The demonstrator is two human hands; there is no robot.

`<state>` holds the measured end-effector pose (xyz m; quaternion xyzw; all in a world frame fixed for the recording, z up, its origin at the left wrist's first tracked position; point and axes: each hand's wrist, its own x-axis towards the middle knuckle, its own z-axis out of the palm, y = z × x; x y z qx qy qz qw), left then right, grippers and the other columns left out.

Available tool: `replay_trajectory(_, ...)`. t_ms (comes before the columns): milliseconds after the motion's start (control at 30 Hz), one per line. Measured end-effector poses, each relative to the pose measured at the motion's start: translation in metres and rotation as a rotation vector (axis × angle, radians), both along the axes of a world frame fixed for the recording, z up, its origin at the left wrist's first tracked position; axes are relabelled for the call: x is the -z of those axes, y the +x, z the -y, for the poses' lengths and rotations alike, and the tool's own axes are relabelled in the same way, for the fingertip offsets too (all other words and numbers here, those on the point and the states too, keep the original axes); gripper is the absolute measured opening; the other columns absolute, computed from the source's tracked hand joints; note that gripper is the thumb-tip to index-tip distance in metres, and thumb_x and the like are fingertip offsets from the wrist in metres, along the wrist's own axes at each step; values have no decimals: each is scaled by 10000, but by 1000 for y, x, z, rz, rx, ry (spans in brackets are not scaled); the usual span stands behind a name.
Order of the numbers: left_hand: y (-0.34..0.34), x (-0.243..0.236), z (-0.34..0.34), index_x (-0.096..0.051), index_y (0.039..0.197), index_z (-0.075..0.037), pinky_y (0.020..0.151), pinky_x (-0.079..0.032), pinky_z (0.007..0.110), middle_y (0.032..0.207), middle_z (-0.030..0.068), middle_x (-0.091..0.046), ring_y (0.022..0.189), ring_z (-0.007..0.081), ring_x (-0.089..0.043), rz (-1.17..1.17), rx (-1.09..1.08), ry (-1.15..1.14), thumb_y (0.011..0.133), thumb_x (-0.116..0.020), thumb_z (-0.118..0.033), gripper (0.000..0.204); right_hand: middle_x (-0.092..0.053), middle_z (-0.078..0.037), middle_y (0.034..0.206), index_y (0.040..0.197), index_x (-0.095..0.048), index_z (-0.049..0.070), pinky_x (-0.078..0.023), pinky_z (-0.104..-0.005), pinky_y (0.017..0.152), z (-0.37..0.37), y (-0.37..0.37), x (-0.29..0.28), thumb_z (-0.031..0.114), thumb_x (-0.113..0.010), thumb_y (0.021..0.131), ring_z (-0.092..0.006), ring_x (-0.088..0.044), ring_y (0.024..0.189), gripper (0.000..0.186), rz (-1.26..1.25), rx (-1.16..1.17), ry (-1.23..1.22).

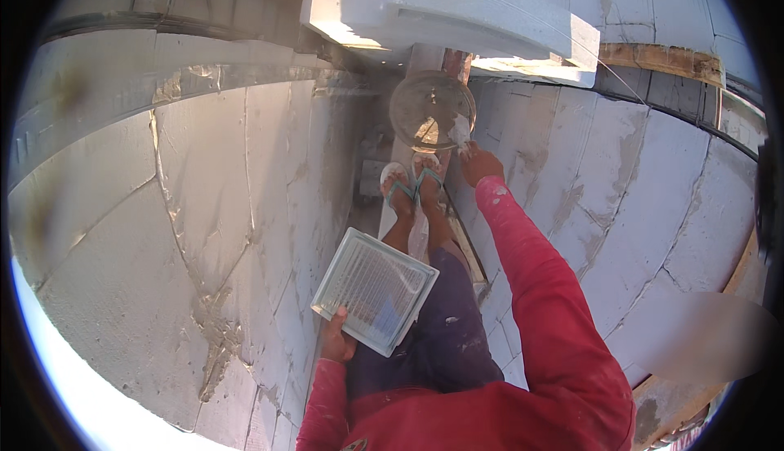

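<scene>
My left hand [337, 338] grips a square, ribbed glass block [374, 292] by its lower left edge, in front of my thighs. The block is tilted, its clear patterned face turned up. My right hand [480, 164] is stretched forward and closed round a small trowel [460, 131], whose handle is hidden in my fist. The trowel's pale, mortar-smeared blade lies over the right side of a round basin [399, 121]. Something greyish is in the basin, with a sunlit patch in the middle; how full it is I cannot tell.
My feet in flip-flops [411, 183] stand on a narrow plank, just short of the basin. Block walls rise close on the left [204, 230] and right [604, 181]. Beyond the basin a pale slab [482, 26] spans across. A wooden beam [665, 60] sits at upper right.
</scene>
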<state>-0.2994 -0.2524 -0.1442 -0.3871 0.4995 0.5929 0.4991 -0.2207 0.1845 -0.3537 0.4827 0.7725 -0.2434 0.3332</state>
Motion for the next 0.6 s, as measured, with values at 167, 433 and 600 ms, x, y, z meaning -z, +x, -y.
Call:
replay_trajectory(167,6,4,-6,-340,1557,-28,1143,-426,490,1489,152,-515,1370,326,-514,-80,81,-39,963,-677,-328,746,-705,-199,1220,1350,-603,116,-521,-511,994,-20,2,56,459,-466,1022,-380,-659,1176,494,39,28,-51)
replay_trajectory(433,8,-6,-15,-350,1543,-24,1129,-447,472,1458,151,-537,1351,325,-531,-83,116,-171,899,-756,-322,817,-702,-160,1084,1326,-654,36,-526,-404,821,-22,12,112,508,-578,986,-275,-661,915,587,-188,319,-452)
replay_trajectory(600,10,14,-18,-359,1541,-25,1119,-447,462,1448,148,-543,1336,313,-538,-60,171,-112,873,-781,-361,859,-633,-58,772,1316,-646,9,-483,-303,533,-25,57,174,476,-620,996,-116,-584,599,567,-444,353,-339)
